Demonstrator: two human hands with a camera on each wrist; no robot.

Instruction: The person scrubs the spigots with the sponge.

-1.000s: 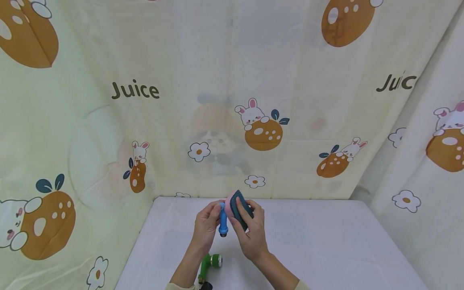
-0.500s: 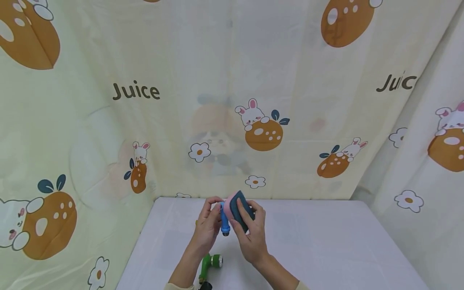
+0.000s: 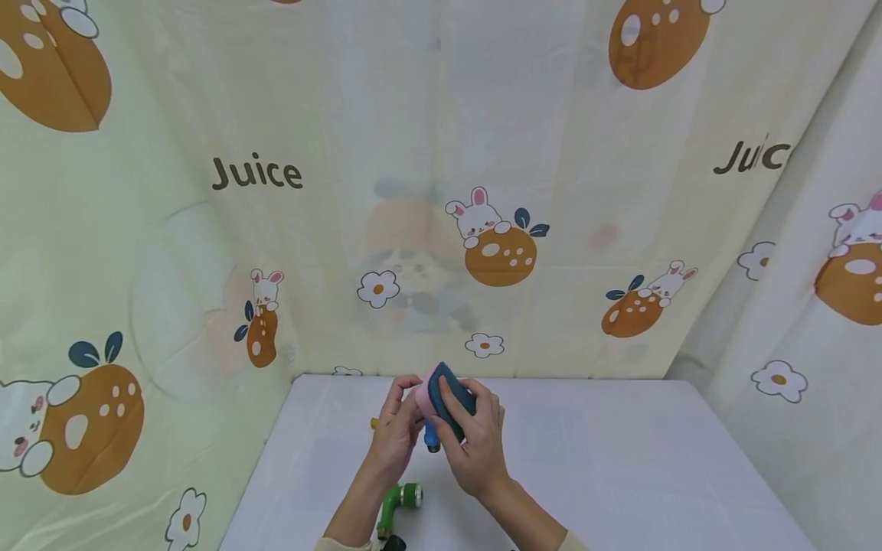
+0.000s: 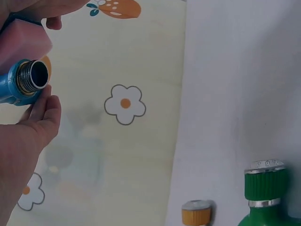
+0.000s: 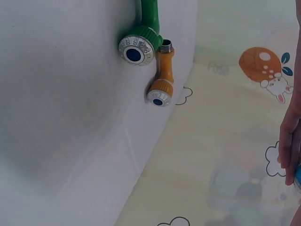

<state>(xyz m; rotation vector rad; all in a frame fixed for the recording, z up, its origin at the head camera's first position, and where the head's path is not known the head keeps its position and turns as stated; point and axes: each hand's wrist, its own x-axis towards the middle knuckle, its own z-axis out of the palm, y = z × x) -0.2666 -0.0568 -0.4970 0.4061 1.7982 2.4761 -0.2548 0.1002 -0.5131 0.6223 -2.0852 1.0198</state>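
Note:
My left hand point(image 3: 393, 440) holds a blue hose spray nozzle point(image 3: 432, 438) just above the table, its threaded metal end toward me. In the left wrist view the open thread of the blue nozzle point(image 4: 34, 77) shows plainly. A sponge with a pink foam side and a dark teal scouring side point(image 3: 437, 398) is gripped by my right hand point(image 3: 480, 448). Its pink face point(image 4: 28, 42) lies against the nozzle, hiding most of the body in the head view. Only a sliver of the blue nozzle point(image 5: 298, 176) appears at the right wrist view's edge.
A green spray nozzle point(image 3: 389, 511) lies on the white table point(image 3: 606, 459) below my left forearm. Behind my left hand lies a yellow-orange nozzle point(image 5: 164, 66), mostly hidden in the head view. A dark object point(image 3: 394, 543) shows at the bottom edge. Printed curtain point(image 3: 331, 252) hangs behind.
The sponge has shifted left across the blue nozzle, covering its upper part. The left fingers have spread a little, and the tip of the yellow-orange nozzle has come into view beside that hand.

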